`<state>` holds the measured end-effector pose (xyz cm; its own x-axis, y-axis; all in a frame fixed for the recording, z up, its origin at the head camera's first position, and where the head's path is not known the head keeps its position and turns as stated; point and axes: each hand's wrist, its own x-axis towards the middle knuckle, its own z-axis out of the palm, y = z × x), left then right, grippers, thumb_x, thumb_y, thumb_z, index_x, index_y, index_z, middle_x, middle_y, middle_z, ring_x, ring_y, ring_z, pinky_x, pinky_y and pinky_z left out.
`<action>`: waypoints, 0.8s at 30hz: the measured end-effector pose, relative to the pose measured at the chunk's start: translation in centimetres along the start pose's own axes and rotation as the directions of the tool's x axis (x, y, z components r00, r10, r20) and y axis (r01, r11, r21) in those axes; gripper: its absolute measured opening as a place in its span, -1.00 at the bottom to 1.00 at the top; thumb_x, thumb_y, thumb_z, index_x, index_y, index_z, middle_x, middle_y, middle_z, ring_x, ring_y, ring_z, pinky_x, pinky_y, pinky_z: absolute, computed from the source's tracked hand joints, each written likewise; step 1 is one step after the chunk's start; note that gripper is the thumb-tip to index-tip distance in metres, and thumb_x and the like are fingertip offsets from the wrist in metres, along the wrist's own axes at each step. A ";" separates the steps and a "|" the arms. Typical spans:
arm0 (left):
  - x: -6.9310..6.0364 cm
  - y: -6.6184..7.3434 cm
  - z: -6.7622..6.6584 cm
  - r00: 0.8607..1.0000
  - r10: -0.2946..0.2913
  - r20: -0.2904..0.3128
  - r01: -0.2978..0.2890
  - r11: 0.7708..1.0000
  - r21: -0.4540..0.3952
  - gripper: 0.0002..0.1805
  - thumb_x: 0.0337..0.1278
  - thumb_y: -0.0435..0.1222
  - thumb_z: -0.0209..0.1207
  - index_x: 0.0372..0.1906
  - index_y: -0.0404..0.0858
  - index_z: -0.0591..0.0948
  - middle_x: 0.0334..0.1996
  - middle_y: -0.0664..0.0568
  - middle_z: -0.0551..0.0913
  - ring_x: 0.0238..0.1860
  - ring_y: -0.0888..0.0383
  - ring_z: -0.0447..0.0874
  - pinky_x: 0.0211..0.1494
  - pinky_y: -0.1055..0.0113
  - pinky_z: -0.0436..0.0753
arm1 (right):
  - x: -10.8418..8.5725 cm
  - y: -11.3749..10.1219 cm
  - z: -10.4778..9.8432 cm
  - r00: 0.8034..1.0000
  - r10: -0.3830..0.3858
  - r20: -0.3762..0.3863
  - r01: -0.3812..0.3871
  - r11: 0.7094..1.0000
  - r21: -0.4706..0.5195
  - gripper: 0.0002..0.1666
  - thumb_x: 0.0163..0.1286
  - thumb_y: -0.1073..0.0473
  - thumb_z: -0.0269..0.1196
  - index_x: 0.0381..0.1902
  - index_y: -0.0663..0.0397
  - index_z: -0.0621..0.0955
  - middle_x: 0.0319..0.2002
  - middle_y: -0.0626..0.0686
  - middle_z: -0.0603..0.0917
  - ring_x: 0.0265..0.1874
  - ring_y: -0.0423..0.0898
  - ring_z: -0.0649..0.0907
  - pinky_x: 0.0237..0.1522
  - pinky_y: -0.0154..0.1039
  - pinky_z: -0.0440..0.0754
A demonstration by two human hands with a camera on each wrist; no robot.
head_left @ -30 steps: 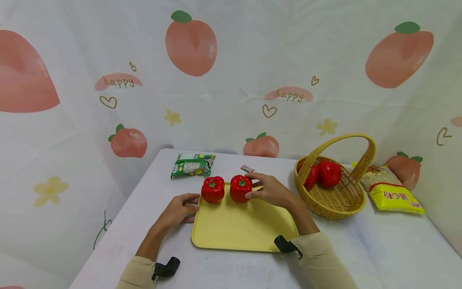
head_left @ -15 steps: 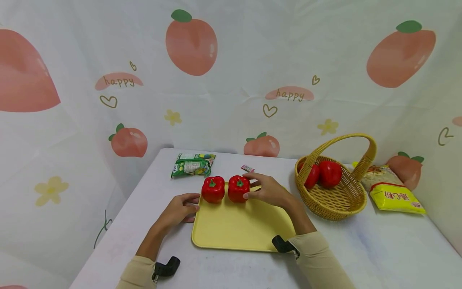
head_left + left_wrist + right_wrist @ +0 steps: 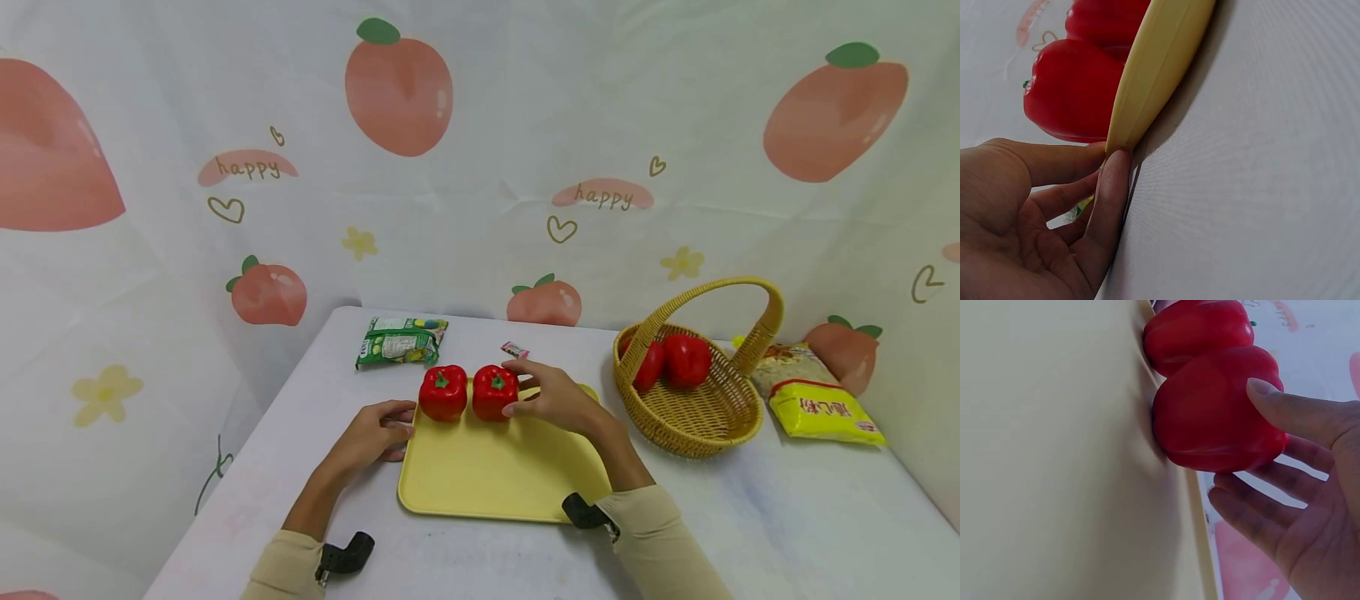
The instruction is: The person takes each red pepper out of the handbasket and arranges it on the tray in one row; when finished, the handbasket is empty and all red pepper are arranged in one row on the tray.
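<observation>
A yellow tray [image 3: 502,479] lies on the table. Two red bell peppers with green stems stand side by side along its far edge, the left bell pepper [image 3: 442,396] in the corner and the right bell pepper [image 3: 493,397] close beside it. My left hand [image 3: 367,435] pinches the tray's left rim between thumb and fingers, as the left wrist view shows with the tray edge [image 3: 1147,81]. My right hand [image 3: 558,402] holds the right bell pepper [image 3: 1216,412], thumb on its near side and fingers around the far side. Part of that pepper is covered by the fingertips.
On the right stands a wicker basket [image 3: 697,421] with a tall handle, holding red peppers [image 3: 687,361]. A yellow food bag [image 3: 821,410] lies beyond it. A green snack packet [image 3: 401,342] and a small pink sachet [image 3: 514,350] lie behind the tray.
My right hand has shifted the right bell pepper slightly left, narrowing the gap to the other pepper. The left hand has stayed at the tray's rim.
</observation>
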<state>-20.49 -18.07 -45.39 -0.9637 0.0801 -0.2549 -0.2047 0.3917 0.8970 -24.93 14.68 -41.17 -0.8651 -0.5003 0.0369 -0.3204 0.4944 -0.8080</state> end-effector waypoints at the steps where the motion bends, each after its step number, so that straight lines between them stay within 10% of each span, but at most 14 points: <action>1: 0.0 0.0 0.0 1.000 -0.001 0.000 0.001 1.000 0.000 -0.43 0.36 -0.37 0.32 0.44 -0.30 0.54 0.17 -0.14 0.67 -0.07 0.10 0.73 -0.11 0.22 0.85 | 0.0 0.0 0.1 1.000 -0.001 0.000 0.001 1.000 -0.002 -0.13 0.35 0.01 0.50 0.52 0.12 0.46 0.39 0.16 0.60 0.25 0.19 0.67 0.19 0.04 0.75; 24: 0.1 -0.1 0.0 1.000 -0.006 -0.007 0.006 1.000 0.003 -0.43 0.36 -0.36 0.33 0.44 -0.29 0.55 0.16 -0.13 0.67 -0.07 0.10 0.73 -0.12 0.22 0.85 | -0.7 -0.1 0.3 0.999 -0.001 -0.043 0.001 1.000 0.005 -0.08 0.37 0.04 0.47 0.60 0.08 0.37 0.35 0.20 0.62 0.25 0.23 0.68 0.15 0.05 0.78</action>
<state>-20.60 -18.05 -45.51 -0.9635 0.0717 -0.2580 -0.2101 0.3947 0.8945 -24.15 14.81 -41.25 -0.8805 -0.4698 0.0632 -0.3196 0.4899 -0.8111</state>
